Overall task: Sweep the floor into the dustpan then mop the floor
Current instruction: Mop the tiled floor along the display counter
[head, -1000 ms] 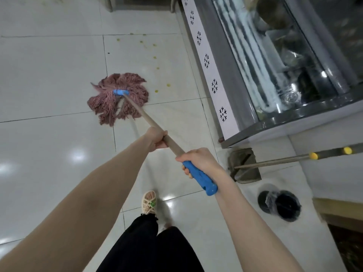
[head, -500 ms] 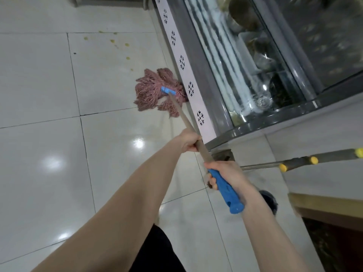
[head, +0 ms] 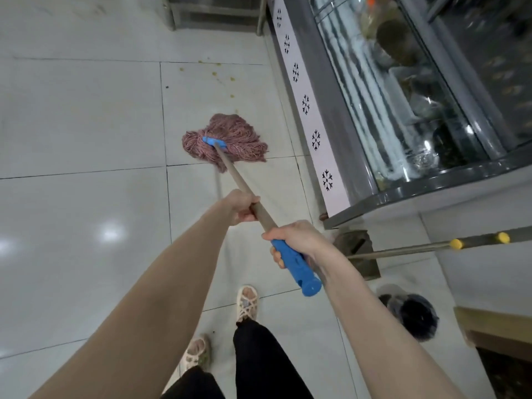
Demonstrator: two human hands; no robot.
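Likely a food shop or eatery. Along the right, a glass-fronted chiller case (head: 403, 96) with blurred contents behind the glass and a white strip (head: 316, 139) of black snowflake marks down its base. Glossy white floor tiles (head: 72, 110), a steel-legged stand (head: 214, 17) at the far end, a black-lined bin (head: 417, 318) near the case.

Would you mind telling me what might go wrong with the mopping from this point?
The yellow spots lie just beyond the mop; a push might smear them around rather than lift them. The dustpan and its long handle sit close to the right hand, so a backward pull could knock them. A swing rightward could hit the display case base.
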